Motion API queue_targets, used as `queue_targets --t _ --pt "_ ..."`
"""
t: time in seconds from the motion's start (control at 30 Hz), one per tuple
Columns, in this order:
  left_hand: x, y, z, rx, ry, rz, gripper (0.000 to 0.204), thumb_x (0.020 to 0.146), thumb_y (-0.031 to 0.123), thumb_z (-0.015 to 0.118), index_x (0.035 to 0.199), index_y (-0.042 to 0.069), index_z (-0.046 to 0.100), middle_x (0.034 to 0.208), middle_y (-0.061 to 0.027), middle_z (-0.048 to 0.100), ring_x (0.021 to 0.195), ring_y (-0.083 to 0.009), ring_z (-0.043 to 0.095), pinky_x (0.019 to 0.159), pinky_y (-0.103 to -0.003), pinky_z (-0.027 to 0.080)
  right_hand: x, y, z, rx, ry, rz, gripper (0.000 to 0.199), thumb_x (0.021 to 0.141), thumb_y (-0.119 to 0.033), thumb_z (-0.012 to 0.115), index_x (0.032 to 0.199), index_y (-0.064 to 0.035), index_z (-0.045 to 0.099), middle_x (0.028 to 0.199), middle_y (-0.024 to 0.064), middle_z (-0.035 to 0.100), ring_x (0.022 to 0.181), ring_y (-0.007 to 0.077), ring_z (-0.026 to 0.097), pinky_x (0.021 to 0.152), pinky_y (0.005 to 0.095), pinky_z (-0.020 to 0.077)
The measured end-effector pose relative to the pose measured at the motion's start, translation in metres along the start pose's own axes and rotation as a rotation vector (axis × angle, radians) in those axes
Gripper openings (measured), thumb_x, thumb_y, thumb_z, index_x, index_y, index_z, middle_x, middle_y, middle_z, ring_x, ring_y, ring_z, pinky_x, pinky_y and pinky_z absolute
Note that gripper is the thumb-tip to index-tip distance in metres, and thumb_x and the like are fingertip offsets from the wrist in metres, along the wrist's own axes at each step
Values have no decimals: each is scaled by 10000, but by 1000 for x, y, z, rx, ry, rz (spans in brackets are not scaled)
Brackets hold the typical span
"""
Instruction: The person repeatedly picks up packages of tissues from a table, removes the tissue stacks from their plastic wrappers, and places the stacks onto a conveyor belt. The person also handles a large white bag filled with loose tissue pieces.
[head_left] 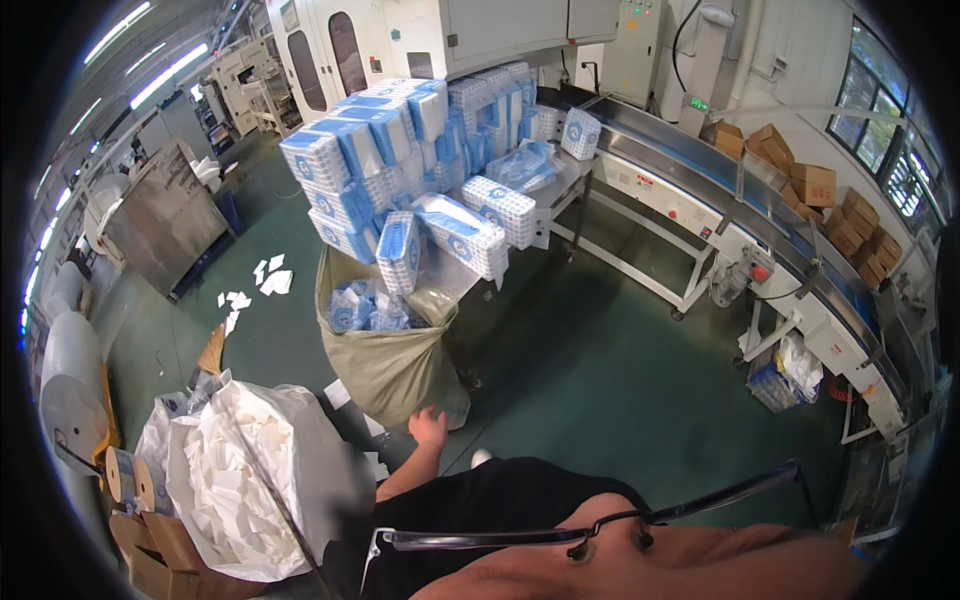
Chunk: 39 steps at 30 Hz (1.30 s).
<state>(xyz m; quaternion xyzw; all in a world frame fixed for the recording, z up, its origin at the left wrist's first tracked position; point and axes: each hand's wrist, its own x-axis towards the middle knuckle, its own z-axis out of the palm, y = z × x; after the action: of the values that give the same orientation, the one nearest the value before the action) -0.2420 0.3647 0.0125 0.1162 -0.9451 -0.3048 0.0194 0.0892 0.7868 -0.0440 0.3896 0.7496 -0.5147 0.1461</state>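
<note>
Clock centre: left hand [428,427].
Olive-green sack [390,375]: 11 o'clock, standing, mouth up, crumpled blue-and-white film [362,308] inside.
Left hand: at sack's lower side, looks in contact; can't tell if fingers grasp it.
Right hand: out of view, can't tell state.
Wrapped packs [410,170]: 12 o'clock, stacked beyond sack.
White scrap bag [315,430]: between 8 and 9 o'clock.
Handling: probably best a full fold, not a pinch; mouth upright, avoid knocking packs.

Brown cardboard boxes [814,185] behind long white-sided metal conveyor [690,203]. Open white sack [318,455], lower left: white scraps [225,470], probably paper.
</note>
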Motion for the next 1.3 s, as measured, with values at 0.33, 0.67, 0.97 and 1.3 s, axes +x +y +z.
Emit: queue_targets --t 0.33,0.67,0.97,1.3 --pt "220 294 18 -364 412 536 448 792 224 757 1168 34 604 1189 -212 548 1133 -381 513 976 -455 408 224 -137 -63 58 -145 -273 385 893 -316 703 1139 -31 625 973 118 685 893 174 658 799 308 528" --pt "378 466 42 113 43 -340 1083 669 567 780 1540 273 208 1536 -355 90 1350 -457 375 1058 -456 395 415 -232 -227 -160 -27 -186 365 885 -291 710 1120 -27 621 928 115 690 871 181 667 783 313 529" --pt "389 432 54 50 3 -375 1022 637 377 793 1513 377 269 1342 -237 456 1192 -381 551 974 -448 474 632 -379 -299 -243 -402 -257 350 879 -276 711 1106 -25 621 897 110 693 847 190 672 769 324 531" --pt "316 435 22 621 -70 0 1068 599 355 873 1506 334 309 1543 -88 351 1414 -302 331 1097 -589 272 579 -750 -227 -588 -591 -1168 576 824 -378 739 1263 -52 556 1247 174 579 1182 310 566 988 388 464"
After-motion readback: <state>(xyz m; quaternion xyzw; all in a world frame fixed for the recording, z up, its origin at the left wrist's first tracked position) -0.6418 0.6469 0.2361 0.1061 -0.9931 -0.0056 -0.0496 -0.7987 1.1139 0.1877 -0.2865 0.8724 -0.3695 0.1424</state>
